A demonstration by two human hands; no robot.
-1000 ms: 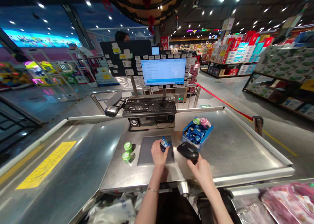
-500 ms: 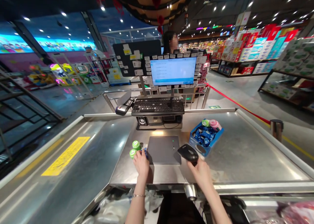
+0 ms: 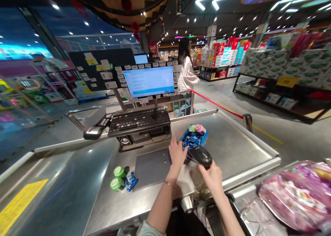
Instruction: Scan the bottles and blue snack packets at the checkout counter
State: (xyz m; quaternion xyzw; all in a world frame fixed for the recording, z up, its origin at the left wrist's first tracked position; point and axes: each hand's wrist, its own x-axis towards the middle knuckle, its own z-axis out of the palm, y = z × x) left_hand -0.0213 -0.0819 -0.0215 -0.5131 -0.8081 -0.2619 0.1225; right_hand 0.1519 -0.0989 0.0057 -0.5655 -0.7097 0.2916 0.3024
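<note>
My right hand (image 3: 213, 178) grips a black handheld barcode scanner (image 3: 201, 155), its head pointing left, in front of the blue box. My left hand (image 3: 177, 156) is open, fingers spread, over the right edge of the grey flat pad (image 3: 150, 167) and beside the box. In the blue box (image 3: 206, 138) lie several blue-wrapped packets (image 3: 192, 138), with a green-lidded container (image 3: 191, 128) and a pink one (image 3: 200, 129) at the back. Left of the pad stand two green round containers (image 3: 117, 184), and one blue packet (image 3: 131, 181) lies against them.
A monitor (image 3: 149, 80) and a keyboard (image 3: 139, 121) stand behind the pad, with a card-reader-like device (image 3: 93, 132) to their left. Metal rims edge the counter (image 3: 232, 139). Pink plastic-wrapped goods (image 3: 294, 194) lie at right. A person (image 3: 185, 70) stands beyond the rail.
My left hand has left the blue packet by the green containers and moved right to the blue box. The right hand still holds the scanner. The view has swung right.
</note>
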